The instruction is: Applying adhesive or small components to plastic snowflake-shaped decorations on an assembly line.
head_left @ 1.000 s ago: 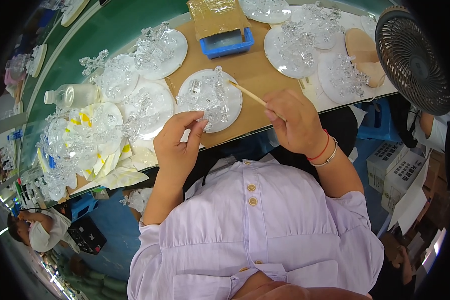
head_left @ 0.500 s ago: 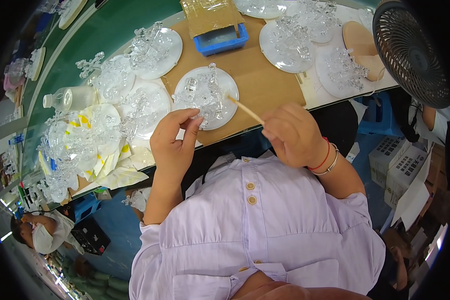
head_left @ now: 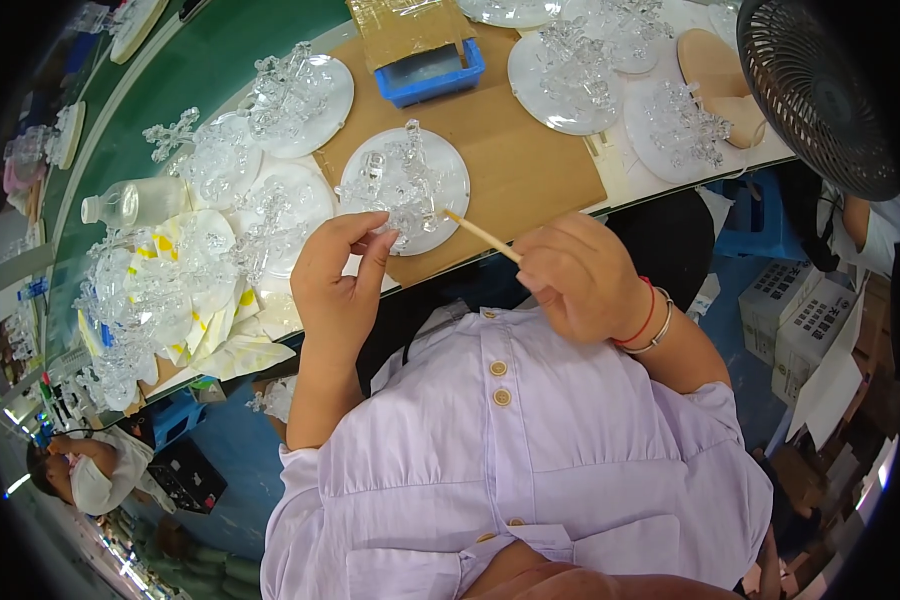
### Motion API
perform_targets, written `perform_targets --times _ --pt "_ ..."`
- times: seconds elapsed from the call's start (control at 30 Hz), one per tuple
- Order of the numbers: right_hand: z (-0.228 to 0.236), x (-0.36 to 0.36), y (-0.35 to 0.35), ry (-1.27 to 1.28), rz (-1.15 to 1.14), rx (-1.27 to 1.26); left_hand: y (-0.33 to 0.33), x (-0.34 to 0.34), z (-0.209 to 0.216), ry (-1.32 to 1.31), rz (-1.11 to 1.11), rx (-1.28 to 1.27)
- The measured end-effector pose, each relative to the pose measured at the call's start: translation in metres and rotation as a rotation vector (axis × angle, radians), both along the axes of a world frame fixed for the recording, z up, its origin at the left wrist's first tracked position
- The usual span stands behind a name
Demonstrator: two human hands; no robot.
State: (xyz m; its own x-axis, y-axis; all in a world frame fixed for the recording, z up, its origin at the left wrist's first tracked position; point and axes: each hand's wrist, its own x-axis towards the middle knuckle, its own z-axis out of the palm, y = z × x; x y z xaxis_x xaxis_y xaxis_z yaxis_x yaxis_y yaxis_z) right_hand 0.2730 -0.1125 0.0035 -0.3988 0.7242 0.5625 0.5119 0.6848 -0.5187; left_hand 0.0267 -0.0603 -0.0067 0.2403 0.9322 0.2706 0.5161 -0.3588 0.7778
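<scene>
A round white disc (head_left: pixel 448 165) lies on brown cardboard in front of me. It carries a cluster of clear plastic crystal-like pieces (head_left: pixel 395 185), one of which stands up at the far side. At the disc's near left edge, my left hand (head_left: pixel 340 275) pinches a part of that clear plastic ornament between thumb and forefinger. From the right, my right hand (head_left: pixel 582 275) grips a thin wooden stick (head_left: pixel 485 236). Its pale tip reaches the disc's right side, close to the clear pieces. Whether the tip touches them I cannot tell.
Several similar discs with clear pieces, such as one (head_left: pixel 325 100), stand left and right. A blue bin (head_left: pixel 430 85) sits at the back under a cardboard flap. A clear bottle (head_left: pixel 135 203) lies at left beside yellow-marked papers (head_left: pixel 235 330). A black fan (head_left: pixel 820 95) is at far right.
The stick's tip has shifted toward me across the right side of the disc, with my right hand still gripping it. My left hand keeps its pinch. The whole view has shifted slightly.
</scene>
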Motion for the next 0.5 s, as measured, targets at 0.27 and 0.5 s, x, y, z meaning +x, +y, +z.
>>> perform_targets --times 0.27,0.5 --pt "-0.004 0.006 0.014 0.033 -0.133 0.054 0.005 -0.001 -0.002 0.012 -0.021 0.052" --pt "-0.006 0.007 0.013 0.016 -0.115 0.033 0.002 0.0 -0.001 -0.028 0.025 -0.025"
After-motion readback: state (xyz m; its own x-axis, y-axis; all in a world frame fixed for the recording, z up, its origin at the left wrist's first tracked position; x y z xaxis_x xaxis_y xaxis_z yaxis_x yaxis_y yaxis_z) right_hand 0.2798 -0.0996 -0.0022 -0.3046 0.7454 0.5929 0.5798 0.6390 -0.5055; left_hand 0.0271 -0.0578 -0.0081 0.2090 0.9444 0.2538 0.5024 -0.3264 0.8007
